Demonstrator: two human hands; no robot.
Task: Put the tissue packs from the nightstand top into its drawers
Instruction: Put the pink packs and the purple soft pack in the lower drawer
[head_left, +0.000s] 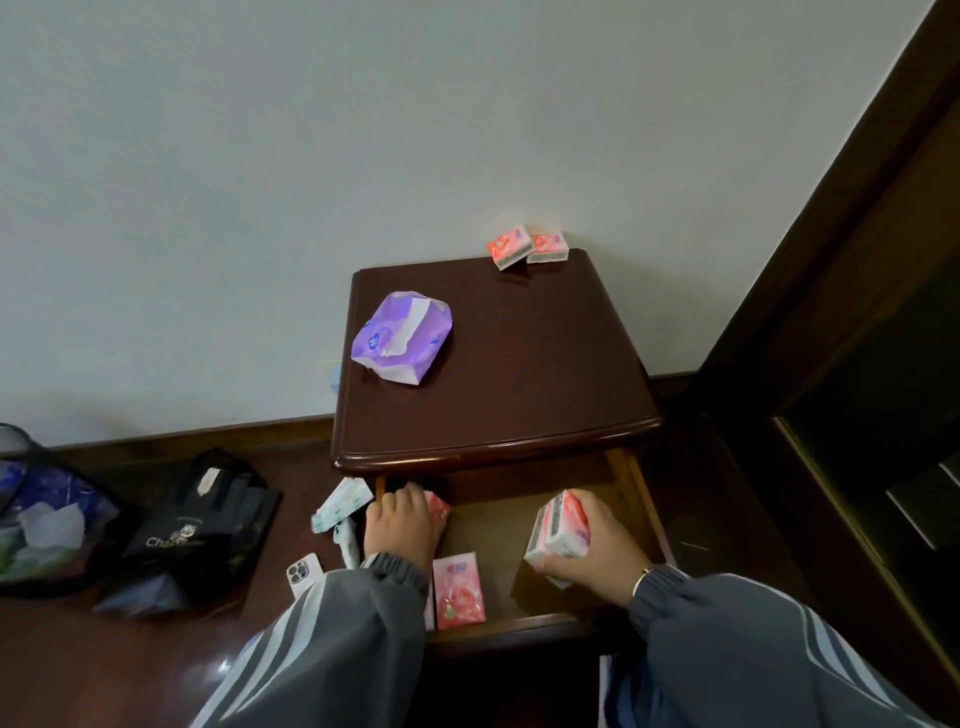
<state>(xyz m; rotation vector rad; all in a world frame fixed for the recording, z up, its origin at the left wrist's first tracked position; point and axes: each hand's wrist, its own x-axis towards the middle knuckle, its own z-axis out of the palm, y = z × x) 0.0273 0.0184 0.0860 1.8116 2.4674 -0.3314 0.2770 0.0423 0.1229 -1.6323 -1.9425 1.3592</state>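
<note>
Our right hand (587, 545): closed around a stack of pink tissue packs (558, 530), inside the open drawer (644, 509). Our left hand (400, 525): palm down over a red pack (438, 508) at the drawer's back left corner; we cannot tell its grip. Drawer floor: one pink pack (458, 590) lying flat. Nightstand top (519, 374): purple soft pack (400, 336) at left; two small red packs (527, 246) touching at the rear edge.

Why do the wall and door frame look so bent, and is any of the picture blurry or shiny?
Head view: the wide lens bows straight lines, so the door frame leans. The wall is evenly lit and dims toward the corners. The floor shows a small glare spot. The sleeves and bags look soft; the nightstand is sharper.
</note>
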